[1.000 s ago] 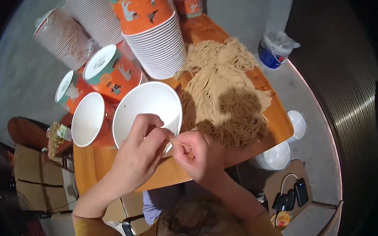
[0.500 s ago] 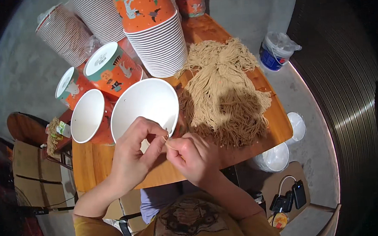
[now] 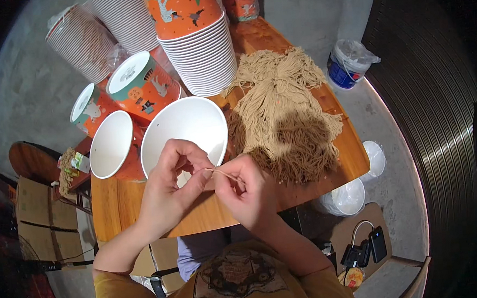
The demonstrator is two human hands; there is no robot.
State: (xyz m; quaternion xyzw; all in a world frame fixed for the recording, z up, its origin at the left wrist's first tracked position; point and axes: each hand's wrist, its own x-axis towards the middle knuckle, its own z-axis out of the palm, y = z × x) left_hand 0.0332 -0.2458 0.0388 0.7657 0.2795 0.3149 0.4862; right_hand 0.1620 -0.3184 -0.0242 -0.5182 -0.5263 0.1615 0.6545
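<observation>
A short length of tan string (image 3: 226, 174) runs between my two hands, just in front of a white-lined paper bucket (image 3: 186, 125). My left hand (image 3: 173, 190) pinches its left end between thumb and forefinger. The fingers of my right hand (image 3: 246, 189) are curled closed around the other end. Right of the bucket, a big heap of tan string (image 3: 276, 101) lies on the table, its near part in shadow. A second open bucket (image 3: 111, 145) leans on its side to the left.
Two upturned orange buckets (image 3: 141, 86) stand behind the open ones. Tall stacks of nested buckets (image 3: 201, 59) rise at the back of the wooden table (image 3: 128, 208). On the floor at right are a blue-and-white pail (image 3: 347, 65), white tubs (image 3: 346, 197) and a black power bank (image 3: 378, 244).
My right hand has shifted slightly up and right, and more string shows between the hands. My left hand stays nearly in place, still pinching.
</observation>
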